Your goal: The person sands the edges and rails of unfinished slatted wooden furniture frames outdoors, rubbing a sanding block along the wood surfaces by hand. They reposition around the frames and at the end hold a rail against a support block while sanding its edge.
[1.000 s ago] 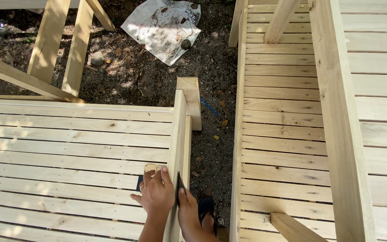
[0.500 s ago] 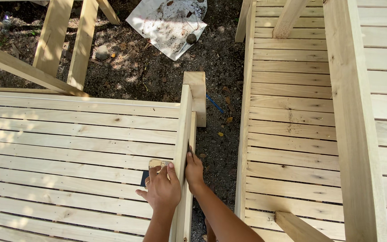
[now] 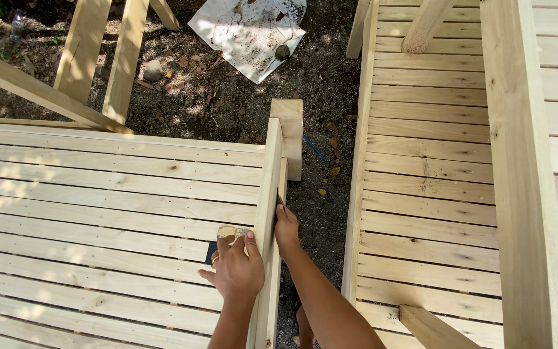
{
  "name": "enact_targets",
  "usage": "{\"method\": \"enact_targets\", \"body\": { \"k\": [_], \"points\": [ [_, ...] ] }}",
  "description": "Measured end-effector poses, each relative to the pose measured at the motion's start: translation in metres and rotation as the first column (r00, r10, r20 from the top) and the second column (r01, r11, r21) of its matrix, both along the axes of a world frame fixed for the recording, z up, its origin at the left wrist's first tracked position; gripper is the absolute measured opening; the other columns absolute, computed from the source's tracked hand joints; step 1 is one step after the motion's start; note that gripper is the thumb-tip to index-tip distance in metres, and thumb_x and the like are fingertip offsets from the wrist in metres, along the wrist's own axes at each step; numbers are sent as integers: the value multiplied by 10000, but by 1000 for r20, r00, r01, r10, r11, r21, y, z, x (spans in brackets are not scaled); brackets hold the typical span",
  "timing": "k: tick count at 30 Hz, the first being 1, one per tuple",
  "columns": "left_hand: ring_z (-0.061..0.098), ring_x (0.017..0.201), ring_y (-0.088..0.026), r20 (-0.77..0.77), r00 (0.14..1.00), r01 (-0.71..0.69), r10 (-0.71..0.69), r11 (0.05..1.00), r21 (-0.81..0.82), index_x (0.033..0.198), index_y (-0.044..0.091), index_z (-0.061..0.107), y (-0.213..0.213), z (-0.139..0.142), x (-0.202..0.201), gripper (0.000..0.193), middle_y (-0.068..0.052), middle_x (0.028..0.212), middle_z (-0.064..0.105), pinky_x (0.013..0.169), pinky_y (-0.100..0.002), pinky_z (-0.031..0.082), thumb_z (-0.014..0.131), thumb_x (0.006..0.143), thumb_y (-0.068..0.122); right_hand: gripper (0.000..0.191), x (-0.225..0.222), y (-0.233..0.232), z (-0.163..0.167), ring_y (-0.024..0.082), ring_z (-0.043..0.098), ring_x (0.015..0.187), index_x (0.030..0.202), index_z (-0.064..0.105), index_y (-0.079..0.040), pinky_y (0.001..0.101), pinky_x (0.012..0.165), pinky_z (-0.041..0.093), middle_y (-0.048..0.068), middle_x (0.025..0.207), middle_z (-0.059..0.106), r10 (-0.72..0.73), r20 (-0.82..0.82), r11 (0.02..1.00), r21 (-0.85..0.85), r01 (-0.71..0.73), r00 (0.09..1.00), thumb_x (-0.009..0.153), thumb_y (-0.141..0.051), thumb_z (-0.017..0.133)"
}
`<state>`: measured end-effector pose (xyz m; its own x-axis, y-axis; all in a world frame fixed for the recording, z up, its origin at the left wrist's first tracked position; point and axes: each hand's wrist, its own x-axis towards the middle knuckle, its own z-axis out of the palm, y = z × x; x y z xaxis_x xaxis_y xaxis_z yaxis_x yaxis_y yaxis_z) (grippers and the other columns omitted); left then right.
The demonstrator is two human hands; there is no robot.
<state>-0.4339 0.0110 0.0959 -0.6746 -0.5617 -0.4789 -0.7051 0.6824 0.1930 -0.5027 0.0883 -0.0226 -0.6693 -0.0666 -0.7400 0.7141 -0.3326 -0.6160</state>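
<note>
Left to right: we see a slatted deck (image 3: 98,194) of pale boards. Our left hand (image 3: 237,271) rests on it, fingers curled around a small block (image 3: 230,234) pressed against the upright edge board (image 3: 269,194). On that board's far side, our right hand (image 3: 285,227) pinches a thin dark tool (image 3: 279,201) against the wood. Beyond a strip of bare soil (image 3: 318,213) lies a second deck (image 3: 434,161).

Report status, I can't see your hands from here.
Left hand on small block against upright board. Right hand gripping board's far side. Nothing in the way.
</note>
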Motion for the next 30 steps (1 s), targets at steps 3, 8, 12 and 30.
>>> {"method": "enact_targets", "body": {
  "k": [3, 8, 12, 30],
  "points": [
    [413, 1416, -346, -17, 1000, -9, 10, 1000, 18, 1288, 202, 703, 1, 2, 0, 624, -32, 1480, 474, 1157, -773, 45, 274, 1012, 563, 509, 56, -2, 4, 195, 568, 1270, 1554, 435, -122, 310, 1078, 425, 113, 1435, 612, -14, -177, 1000, 16, 17, 984, 1067, -261, 392],
    [417, 1424, -342, -14, 1000, -19, 19, 1000, 13, 1266, 212, 720, 3, 7, 0, 615, -21, 1476, 485, 1164, -776, 43, 281, 1018, 564, 534, 161, 10, 11, 137, 350, 1485, 1582, 301, -58, 289, 1186, 263, 45, 1667, 359, 50, -389, 987, -121, -105, 920, 1076, -205, 384],
    [417, 1423, -337, -6, 1000, -16, 16, 1000, 18, 1280, 223, 711, 2, 4, 0, 611, -17, 1479, 482, 1157, -785, 44, 280, 1006, 559, 548, 72, 9, 3, 188, 448, 1449, 1575, 379, -123, 322, 1176, 320, 71, 1599, 475, 55, -295, 998, -19, -63, 954, 1058, -306, 396],
    [359, 1475, -290, 55, 999, 3, 0, 997, -71, 1282, 251, 710, 0, -1, 1, 615, -10, 1512, 448, 1175, -762, 44, 263, 1010, 575, 534, 21, -3, 69, 180, 396, 1494, 1572, 358, -78, 309, 1196, 308, 58, 1641, 412, -3, -478, 999, 45, 28, 879, 1073, -267, 395]
  ]
}}
